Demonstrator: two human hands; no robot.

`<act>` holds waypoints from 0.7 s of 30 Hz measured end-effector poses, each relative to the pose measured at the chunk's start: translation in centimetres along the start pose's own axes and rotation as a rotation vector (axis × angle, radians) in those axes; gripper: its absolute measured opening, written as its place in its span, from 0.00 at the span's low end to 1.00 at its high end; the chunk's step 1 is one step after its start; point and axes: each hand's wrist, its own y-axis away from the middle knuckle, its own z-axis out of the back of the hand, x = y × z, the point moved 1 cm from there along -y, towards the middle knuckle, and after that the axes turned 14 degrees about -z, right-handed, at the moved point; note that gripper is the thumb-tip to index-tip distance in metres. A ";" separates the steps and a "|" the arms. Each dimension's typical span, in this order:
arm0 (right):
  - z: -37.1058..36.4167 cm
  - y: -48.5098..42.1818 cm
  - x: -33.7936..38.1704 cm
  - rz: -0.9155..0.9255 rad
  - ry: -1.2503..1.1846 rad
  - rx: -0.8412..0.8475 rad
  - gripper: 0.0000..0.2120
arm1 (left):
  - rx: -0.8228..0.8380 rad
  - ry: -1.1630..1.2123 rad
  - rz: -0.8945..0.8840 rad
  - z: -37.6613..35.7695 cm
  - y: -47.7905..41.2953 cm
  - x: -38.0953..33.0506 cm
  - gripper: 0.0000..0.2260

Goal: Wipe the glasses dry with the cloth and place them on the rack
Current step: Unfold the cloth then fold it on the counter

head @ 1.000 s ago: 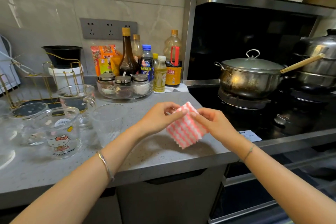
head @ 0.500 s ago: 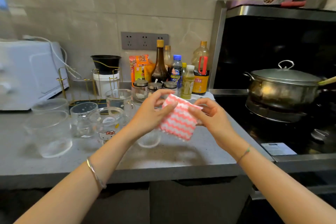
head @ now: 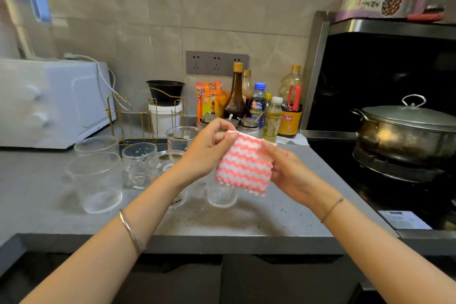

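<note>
Left hand (head: 207, 148) and right hand (head: 288, 170) pinch cloth (head: 244, 163) edges; spread it flat, then take near glass (head: 222, 195).

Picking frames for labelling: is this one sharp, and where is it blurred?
Head view: the pink-and-white zigzag cloth, left hand and right hand are sharp; the purple printed box upper right is smeared; highlights glint on the steel pot.

Home kitchen. Stove (head: 394, 171) with lidded pot (head: 404, 136), sauce bottles (head: 236, 99) against tiled wall (head: 222, 7). White microwave (head: 49, 101) sits on grey countertop (head: 283, 217).
</note>
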 end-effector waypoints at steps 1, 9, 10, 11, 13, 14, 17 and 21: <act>-0.3 -0.1 -0.3 -0.047 -0.017 0.047 0.19 | -0.005 -0.009 0.008 0.1 -0.2 0.1 0.01; 0.3 -2.3 -0.2 0.004 -0.049 -0.010 0.10 | -0.091 -0.206 0.027 1.0 -0.2 2.0 0.15; 0.6 -2.6 0.1 0.028 -0.063 -0.011 0.10 | -0.104 -0.255 0.036 1.2 0.3 2.5 0.18; 0.9 -2.8 0.2 0.045 -0.077 -0.017 0.11 | -0.100 -0.290 0.055 1.1 0.8 3.0 0.21; 1.6 -3.1 0.1 0.061 -0.093 -0.056 0.12 | -0.063 -0.367 0.101 0.8 1.8 3.7 0.28; 1.8 -3.3 -0.2 0.060 -0.093 -0.071 0.12 | -0.042 -0.407 0.112 0.6 2.1 3.8 0.31; 2.3 -3.3 -0.8 0.064 -0.108 -0.081 0.10 | 0.007 -0.463 0.109 -0.2 2.3 3.4 0.39; 2.8 -2.8 -1.7 0.053 -0.186 -0.101 0.09 | 0.019 -0.491 0.134 -1.8 3.0 3.6 0.43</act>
